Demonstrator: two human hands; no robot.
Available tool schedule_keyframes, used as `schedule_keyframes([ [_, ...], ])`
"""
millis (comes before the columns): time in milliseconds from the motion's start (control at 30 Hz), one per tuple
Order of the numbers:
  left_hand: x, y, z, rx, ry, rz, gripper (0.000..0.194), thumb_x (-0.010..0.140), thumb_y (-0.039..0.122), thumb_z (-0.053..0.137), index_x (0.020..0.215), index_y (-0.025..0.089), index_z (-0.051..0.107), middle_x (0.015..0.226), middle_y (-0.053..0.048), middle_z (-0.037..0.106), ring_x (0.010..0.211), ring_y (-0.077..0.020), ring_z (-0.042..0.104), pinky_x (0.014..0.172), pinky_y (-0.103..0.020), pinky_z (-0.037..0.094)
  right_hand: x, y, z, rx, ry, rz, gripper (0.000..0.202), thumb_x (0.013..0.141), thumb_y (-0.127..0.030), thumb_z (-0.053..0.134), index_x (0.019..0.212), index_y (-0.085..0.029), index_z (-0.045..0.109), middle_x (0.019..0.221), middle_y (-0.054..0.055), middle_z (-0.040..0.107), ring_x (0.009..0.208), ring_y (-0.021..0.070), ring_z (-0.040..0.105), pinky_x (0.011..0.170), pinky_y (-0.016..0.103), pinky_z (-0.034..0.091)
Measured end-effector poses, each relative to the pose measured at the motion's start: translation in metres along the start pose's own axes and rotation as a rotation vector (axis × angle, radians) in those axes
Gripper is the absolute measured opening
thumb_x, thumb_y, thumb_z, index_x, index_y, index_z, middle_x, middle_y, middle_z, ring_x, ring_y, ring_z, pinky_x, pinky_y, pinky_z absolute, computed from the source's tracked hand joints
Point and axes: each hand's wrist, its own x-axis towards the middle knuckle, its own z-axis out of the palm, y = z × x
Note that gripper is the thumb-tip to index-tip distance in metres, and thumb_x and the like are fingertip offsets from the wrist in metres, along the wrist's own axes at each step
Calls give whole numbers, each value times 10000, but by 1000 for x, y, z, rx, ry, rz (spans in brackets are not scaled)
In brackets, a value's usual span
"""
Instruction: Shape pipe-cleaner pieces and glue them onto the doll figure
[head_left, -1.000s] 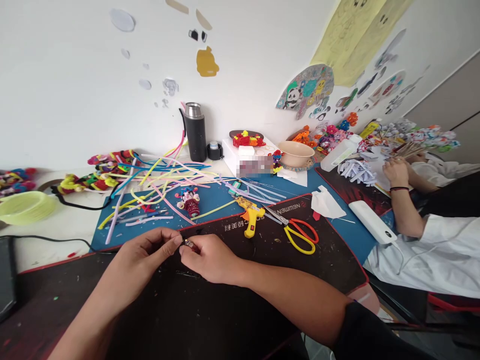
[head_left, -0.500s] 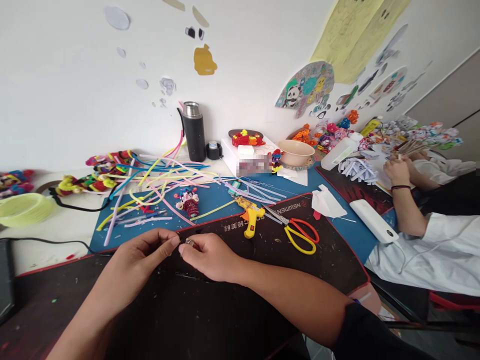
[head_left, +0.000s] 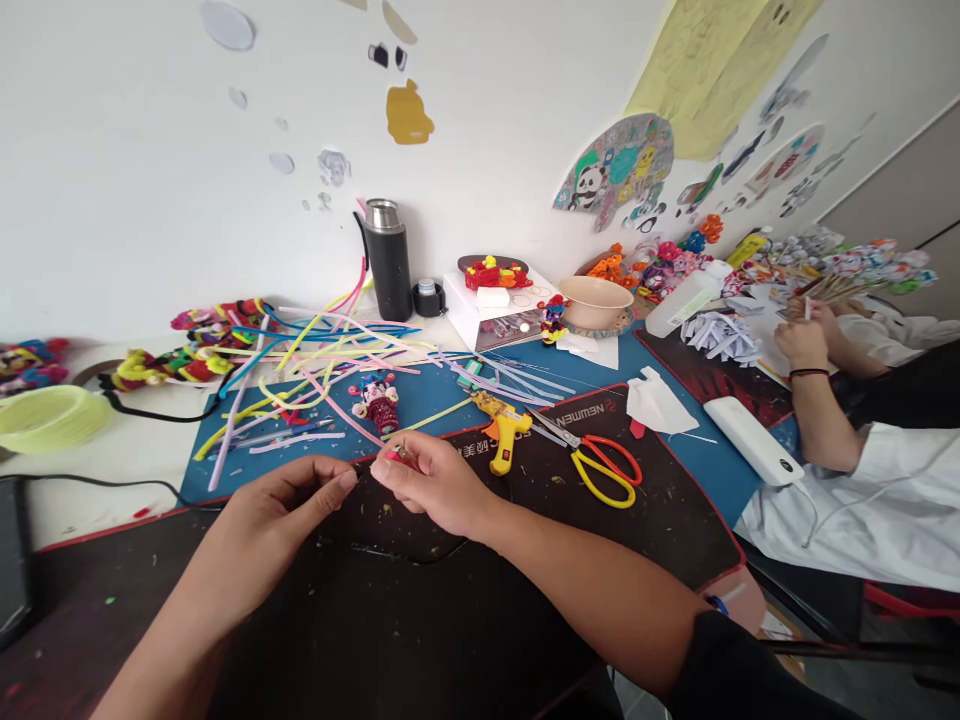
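Note:
My left hand (head_left: 292,510) is closed in a pinch over the dark mat, its thumb and forefinger on something too small to make out. Just to its right, my right hand (head_left: 439,485) is wrapped around a small pink-red and metallic item (head_left: 403,456), mostly hidden by the fingers. A small gap separates the two hands. Behind them stands a doll with a dark red body (head_left: 379,405). A yellow glue gun (head_left: 508,435) and scissors (head_left: 604,478) with yellow and red handles lie to the right of my right hand.
Loose coloured pipe cleaners (head_left: 322,360) spread over the blue mat at the back. A black thermos (head_left: 388,265), a white box (head_left: 461,310) and a beige bowl (head_left: 596,303) stand near the wall. At the right, another person's hands (head_left: 806,340) work beside a white power bank (head_left: 750,440).
My right hand has moved slightly up and right, away from my left hand, and the pink-red part in it now shows. My left hand keeps its pinch in nearly the same place.

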Motion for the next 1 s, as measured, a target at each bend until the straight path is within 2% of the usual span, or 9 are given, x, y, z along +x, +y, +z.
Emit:
schedule_keyframes([
  [133,-1,0,1,-14,-6,-41,666,709,892,788,893,253,823,843,-28,772,776,-246,646,687,-322,513,-1,1,-1,-134,55,-30,469,888,-605,888,945,-231,613,722,-79,495,610,114,441,576,257,340],
  [433,-1,5,3,-15,-35,-54,708,659,930,788,857,252,820,817,-30,757,772,-241,637,668,-306,510,-3,0,-1,-273,83,-43,387,925,-536,852,935,-219,629,791,-62,512,714,133,449,681,271,380],
  [633,-1,6,4,-3,-18,-24,668,663,900,800,848,259,821,828,-33,773,802,-258,664,714,-320,533,-3,1,-1,-307,92,-51,357,938,-506,830,922,-222,613,790,-59,520,718,139,455,671,272,371],
  [833,-1,3,1,30,-47,-4,637,743,870,761,885,253,827,876,-41,792,832,-276,683,732,-343,547,-3,0,-1,-259,99,-67,341,950,-502,823,938,-221,629,805,-54,535,727,141,471,682,272,382],
  [1000,-2,7,2,20,-50,-17,662,714,883,763,883,246,824,868,-43,789,832,-280,680,729,-348,551,-3,-1,1,-266,93,-76,362,937,-533,836,967,-213,667,832,-41,570,744,145,487,694,274,400],
])
